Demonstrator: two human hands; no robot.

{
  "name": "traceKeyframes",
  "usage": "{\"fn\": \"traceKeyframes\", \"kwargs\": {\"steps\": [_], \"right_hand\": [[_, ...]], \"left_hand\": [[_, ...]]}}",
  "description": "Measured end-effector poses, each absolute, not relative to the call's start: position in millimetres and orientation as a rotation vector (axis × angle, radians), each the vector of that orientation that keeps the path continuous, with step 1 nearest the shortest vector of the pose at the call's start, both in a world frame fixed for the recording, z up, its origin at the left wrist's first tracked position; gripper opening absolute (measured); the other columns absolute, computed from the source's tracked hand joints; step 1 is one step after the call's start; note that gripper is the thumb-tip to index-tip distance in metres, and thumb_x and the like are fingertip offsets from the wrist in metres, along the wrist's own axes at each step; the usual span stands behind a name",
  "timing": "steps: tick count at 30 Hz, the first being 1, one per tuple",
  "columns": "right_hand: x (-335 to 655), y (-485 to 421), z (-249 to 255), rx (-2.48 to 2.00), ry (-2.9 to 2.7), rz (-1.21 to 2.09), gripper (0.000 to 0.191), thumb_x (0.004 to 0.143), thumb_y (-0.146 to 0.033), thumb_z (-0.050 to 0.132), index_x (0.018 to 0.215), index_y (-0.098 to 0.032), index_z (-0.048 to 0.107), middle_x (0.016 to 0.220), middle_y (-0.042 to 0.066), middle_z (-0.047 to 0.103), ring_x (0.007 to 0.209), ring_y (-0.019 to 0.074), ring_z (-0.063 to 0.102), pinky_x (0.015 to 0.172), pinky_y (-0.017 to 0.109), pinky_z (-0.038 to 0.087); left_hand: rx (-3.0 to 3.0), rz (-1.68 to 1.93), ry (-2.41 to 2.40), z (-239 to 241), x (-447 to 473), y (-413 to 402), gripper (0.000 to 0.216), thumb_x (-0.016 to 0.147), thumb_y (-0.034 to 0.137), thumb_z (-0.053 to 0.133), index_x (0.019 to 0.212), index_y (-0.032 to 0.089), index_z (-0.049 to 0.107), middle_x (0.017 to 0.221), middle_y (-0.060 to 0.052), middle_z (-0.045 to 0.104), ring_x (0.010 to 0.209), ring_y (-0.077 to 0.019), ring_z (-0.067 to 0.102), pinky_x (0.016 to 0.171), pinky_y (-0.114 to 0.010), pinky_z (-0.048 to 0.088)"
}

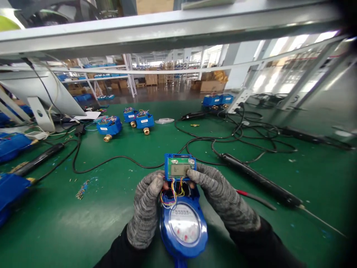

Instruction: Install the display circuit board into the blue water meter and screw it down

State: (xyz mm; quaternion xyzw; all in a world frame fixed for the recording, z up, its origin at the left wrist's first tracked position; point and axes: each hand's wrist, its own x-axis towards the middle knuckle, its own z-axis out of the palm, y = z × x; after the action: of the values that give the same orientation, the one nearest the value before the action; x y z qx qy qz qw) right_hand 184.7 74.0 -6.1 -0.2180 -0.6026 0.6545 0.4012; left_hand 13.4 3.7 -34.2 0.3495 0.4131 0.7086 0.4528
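Observation:
A blue water meter [184, 225] with a round dial face lies on the green table [111, 208] right in front of me. Its upper housing is open, and coloured wires [171, 193] run up to a small blue display module [180, 168] with an LCD screen. My left hand [146, 208], in a grey knit glove, grips the meter's left side and the module's lower left corner. My right hand [223, 197], also gloved, holds the module's right edge with its fingers curled around it.
Several more blue meters [109, 126] with brass fittings stand at the back left, and others [217, 99] at the back right. Black cables [242, 137] loop across the table. A long black electric screwdriver [259, 180] lies to the right, another [39, 160] to the left. Small screws [81, 191] are scattered nearby.

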Motion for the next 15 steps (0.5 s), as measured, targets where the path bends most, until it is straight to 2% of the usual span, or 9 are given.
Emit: {"fn": "traceKeyframes", "kwargs": {"steps": [4, 6, 10, 12, 15], "right_hand": [[183.2, 76.4, -5.3, -0.526, -1.505, 1.642, 0.036, 0.094, -0.037, 0.068, 0.128, -0.025, 0.069, 0.128, 0.008, 0.068, 0.120, 0.0261, 0.064, 0.098, 0.040, 0.057], [183.5, 75.9, -5.8, -0.525, -1.522, 1.617, 0.035, 0.094, -0.036, 0.068, 0.128, -0.026, 0.069, 0.130, 0.006, 0.067, 0.119, 0.0238, 0.065, 0.101, 0.038, 0.056], [182.8, 69.8, -5.4, -0.549, -1.536, 1.555, 0.032, 0.096, -0.036, 0.066, 0.127, -0.026, 0.070, 0.128, 0.004, 0.068, 0.119, 0.0205, 0.064, 0.105, 0.035, 0.052], [181.9, 66.1, -4.5, -0.587, -1.527, 1.521, 0.031, 0.096, -0.036, 0.066, 0.125, -0.026, 0.071, 0.125, 0.003, 0.070, 0.118, 0.0213, 0.065, 0.099, 0.033, 0.056], [180.7, 62.5, -3.6, -0.603, -1.496, 1.471, 0.027, 0.095, -0.036, 0.068, 0.120, -0.028, 0.073, 0.123, 0.001, 0.071, 0.116, 0.0218, 0.067, 0.092, 0.031, 0.059]], "left_hand": [[0.924, 1.637, 0.970, -31.2, -1.7, 6.9, 0.022, 0.082, 0.039, 0.077, 0.079, 0.017, 0.075, 0.077, -0.003, 0.072, 0.074, -0.0159, 0.065, 0.077, -0.027, 0.054], [0.930, 1.658, 1.017, -29.3, -5.3, 8.2, 0.021, 0.081, 0.038, 0.079, 0.084, 0.017, 0.075, 0.082, -0.003, 0.073, 0.076, -0.0165, 0.067, 0.077, -0.028, 0.054], [1.165, 1.955, 1.191, -25.6, -5.8, 4.8, 0.018, 0.092, 0.038, 0.067, 0.095, 0.021, 0.072, 0.100, -0.003, 0.071, 0.099, -0.0174, 0.065, 0.093, -0.029, 0.051], [1.398, 2.071, 1.290, -22.7, -6.3, -1.2, 0.016, 0.094, 0.037, 0.064, 0.095, 0.022, 0.069, 0.096, -0.001, 0.067, 0.100, -0.0170, 0.063, 0.094, -0.029, 0.049], [1.771, 1.911, 1.486, -16.4, -7.4, -13.1, 0.014, 0.087, 0.035, 0.071, 0.089, 0.022, 0.068, 0.089, -0.002, 0.065, 0.092, -0.0195, 0.062, 0.086, -0.032, 0.051]]}}
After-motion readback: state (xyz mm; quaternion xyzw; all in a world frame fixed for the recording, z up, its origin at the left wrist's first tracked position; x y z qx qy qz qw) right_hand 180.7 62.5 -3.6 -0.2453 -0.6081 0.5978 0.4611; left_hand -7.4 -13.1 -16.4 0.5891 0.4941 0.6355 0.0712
